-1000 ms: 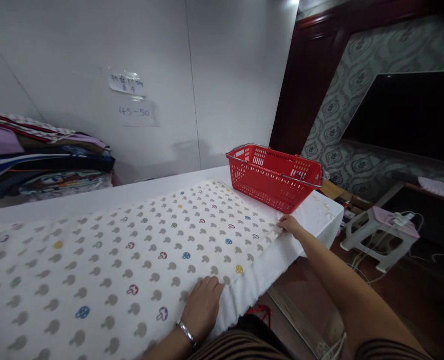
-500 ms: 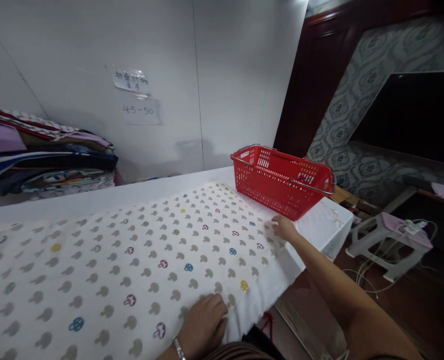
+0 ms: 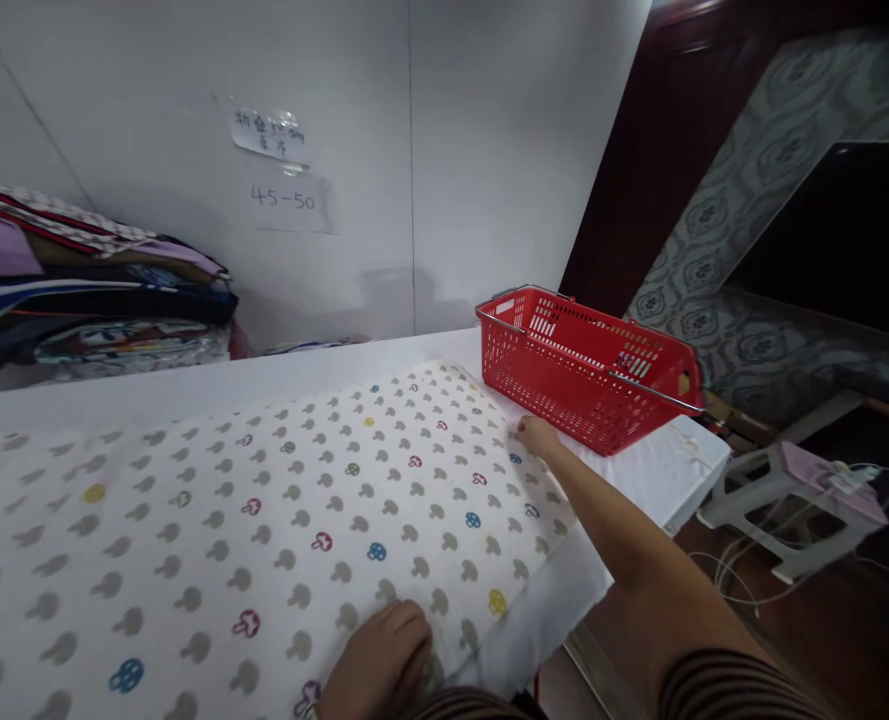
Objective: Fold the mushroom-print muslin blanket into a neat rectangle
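Observation:
A white cloth (image 3: 279,520) printed with grey and coloured mushrooms lies spread flat along the table. My left hand (image 3: 380,655) rests on its near edge, low in the view, with fingers curled together around the fabric there; the fingertips are partly hidden. Reaching out to the cloth's right edge, my right hand (image 3: 540,437) is closed in a pinch on that edge, just in front of the red basket (image 3: 541,385). The basket stands on the table with its metal handles folded down.
A pile of folded fabrics (image 3: 106,285) sits at the left against the white wall panel (image 3: 324,90), which bears two handwritten papers (image 3: 286,200). White sheeting (image 3: 665,475) covers the table. Right of it, a stool (image 3: 811,480) holds a power strip and cables.
My right hand has moved away from me along the cloth's right edge, further up toward the basket. My left hand has shifted slightly left and down in the view, which itself has turned a little.

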A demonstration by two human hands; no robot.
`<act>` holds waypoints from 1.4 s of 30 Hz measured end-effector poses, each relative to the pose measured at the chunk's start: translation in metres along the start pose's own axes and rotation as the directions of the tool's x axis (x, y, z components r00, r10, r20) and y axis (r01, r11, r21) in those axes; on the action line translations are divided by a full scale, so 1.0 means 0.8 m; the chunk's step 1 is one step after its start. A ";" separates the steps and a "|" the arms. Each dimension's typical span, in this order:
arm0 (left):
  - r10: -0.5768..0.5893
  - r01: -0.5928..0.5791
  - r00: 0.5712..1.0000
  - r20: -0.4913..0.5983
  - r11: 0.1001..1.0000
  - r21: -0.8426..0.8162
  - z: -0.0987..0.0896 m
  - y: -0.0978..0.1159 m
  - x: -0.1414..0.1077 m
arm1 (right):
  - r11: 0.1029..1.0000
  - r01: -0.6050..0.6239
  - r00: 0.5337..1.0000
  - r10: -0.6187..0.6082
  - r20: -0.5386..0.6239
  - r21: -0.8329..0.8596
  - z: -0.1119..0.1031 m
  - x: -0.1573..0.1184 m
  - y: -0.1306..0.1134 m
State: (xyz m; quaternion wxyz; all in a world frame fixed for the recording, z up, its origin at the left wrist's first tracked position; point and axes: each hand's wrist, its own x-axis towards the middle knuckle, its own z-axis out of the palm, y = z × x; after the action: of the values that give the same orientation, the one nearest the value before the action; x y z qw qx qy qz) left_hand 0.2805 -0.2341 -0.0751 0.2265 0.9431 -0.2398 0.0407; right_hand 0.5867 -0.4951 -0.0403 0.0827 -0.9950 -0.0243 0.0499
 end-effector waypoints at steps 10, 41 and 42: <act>0.037 -0.036 0.999 -0.025 0.999 0.025 0.005 -0.002 0.006 | 1.000 -0.027 0.999 0.027 -0.029 -0.012 0.003 -0.008 0.005; 0.061 -0.087 0.985 -0.161 0.983 -0.163 0.043 -0.028 -0.008 | 0.999 -0.048 0.997 0.049 -0.054 0.010 0.000 0.052 -0.060; 0.053 -0.078 0.987 -0.149 0.982 -0.169 0.044 -0.029 -0.009 | 0.999 -0.043 0.998 0.043 -0.045 0.011 0.000 0.055 -0.062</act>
State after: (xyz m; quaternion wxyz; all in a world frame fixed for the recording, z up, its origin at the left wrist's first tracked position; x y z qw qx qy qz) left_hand 0.2841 -0.2283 -0.1178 0.3235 0.9058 -0.2566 0.0948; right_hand 0.6287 -0.4438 -0.0358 0.0873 -0.9958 -0.0006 0.0292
